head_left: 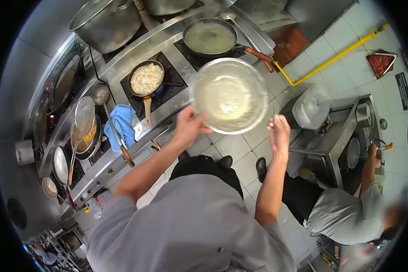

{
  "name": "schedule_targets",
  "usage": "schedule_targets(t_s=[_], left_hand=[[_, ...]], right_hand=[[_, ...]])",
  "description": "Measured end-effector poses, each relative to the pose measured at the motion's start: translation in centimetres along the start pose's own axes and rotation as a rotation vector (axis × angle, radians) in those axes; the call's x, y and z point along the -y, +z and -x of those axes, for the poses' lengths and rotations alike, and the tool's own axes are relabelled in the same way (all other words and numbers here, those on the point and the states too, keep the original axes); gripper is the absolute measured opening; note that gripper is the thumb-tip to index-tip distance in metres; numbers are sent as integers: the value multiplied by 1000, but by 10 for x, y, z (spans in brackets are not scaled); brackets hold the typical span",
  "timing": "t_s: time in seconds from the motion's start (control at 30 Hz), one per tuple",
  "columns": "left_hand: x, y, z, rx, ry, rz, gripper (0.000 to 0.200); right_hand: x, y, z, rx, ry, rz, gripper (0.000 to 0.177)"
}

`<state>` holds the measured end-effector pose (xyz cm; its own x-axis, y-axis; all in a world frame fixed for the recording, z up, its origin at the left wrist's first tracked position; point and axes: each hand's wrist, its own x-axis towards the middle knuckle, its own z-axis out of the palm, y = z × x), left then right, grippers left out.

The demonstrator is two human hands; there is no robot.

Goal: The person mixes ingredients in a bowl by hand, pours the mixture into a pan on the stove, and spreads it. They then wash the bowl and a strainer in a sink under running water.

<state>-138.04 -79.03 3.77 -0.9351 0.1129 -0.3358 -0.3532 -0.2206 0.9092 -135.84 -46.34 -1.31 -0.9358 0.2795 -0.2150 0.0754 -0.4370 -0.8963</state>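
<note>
My left hand (190,128) holds the left edge of a round metal bowl (261,113), thumb and fingers closed at the rim. Pale, shiny liquid (229,97) lies inside it. Just off the bowl's right edge is my right hand (279,131), its fingers pinched together; a thin piece shows at the fingertips, too small to name. Left of the bowl, a small frying pan (148,111) with pale, chunky food (146,79) sits over a blue flame. Behind the bowl, a dark pan (235,44) holds cloudy, bubbling liquid.
A large pot (109,29) stands at the back left. Along the stove's front lie a blue cloth (119,124), a ladle (100,95) and a strainer (85,115). A co-worker (344,211) stands at the right counter. A lined bin (310,109) and yellow pipe (335,59) are at the right.
</note>
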Motion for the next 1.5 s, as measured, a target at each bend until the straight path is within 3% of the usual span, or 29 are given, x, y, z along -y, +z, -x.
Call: schedule_targets(t_s=[0.23, 0.47, 0.57, 0.67, 0.9, 1.13, 1.5], left_hand=[[63, 193, -56, 271, -102, -5, 24], [95, 301, -80, 342, -166, -26, 18], [108, 332, -103, 353, -178, -24, 19], [104, 368, -127, 399, -174, -23, 17], [108, 476, -218, 513, -129, -37, 17], [93, 592, -271, 755, -92, -84, 13], [88, 777, -267, 1203, -65, -363, 13]], right_hand=[[43, -165, 40, -312, -186, 24, 7], [68, -245, 46, -443, -263, -1, 6], [73, -253, 28, -563, -227, 66, 12], [76, -264, 2, -509, -262, 86, 4], [126, -286, -61, -645, -222, -87, 5], [167, -324, -86, -857, -234, -112, 7], [192, -399, -106, -1067, -379, -284, 3]])
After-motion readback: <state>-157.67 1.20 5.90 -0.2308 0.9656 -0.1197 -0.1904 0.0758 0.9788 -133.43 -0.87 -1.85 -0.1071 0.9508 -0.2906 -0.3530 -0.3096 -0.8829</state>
